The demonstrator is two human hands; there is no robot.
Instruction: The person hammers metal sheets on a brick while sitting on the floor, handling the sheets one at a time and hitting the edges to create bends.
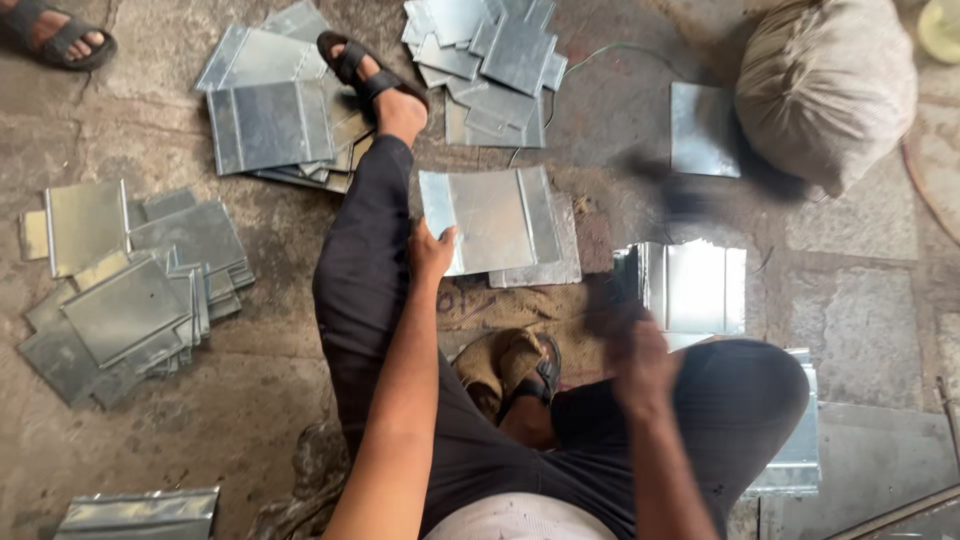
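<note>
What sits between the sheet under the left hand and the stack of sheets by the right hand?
In the head view, only a strip of bare floor separates the sheet at the left hand from the stack near the blurred right hand.

One camera only, worn on the head of the seated person, looking almost straight down past their lap at the stone floor (250, 400). It sits close, with the outstretched leg pointing toward twelve o'clock; no second view overlaps.

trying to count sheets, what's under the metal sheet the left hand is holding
Under the metal sheet gripped by the left hand, another sheet pokes out along its right and bottom edges, over sacking. Whether more sheets lie beneath is hidden.
</note>
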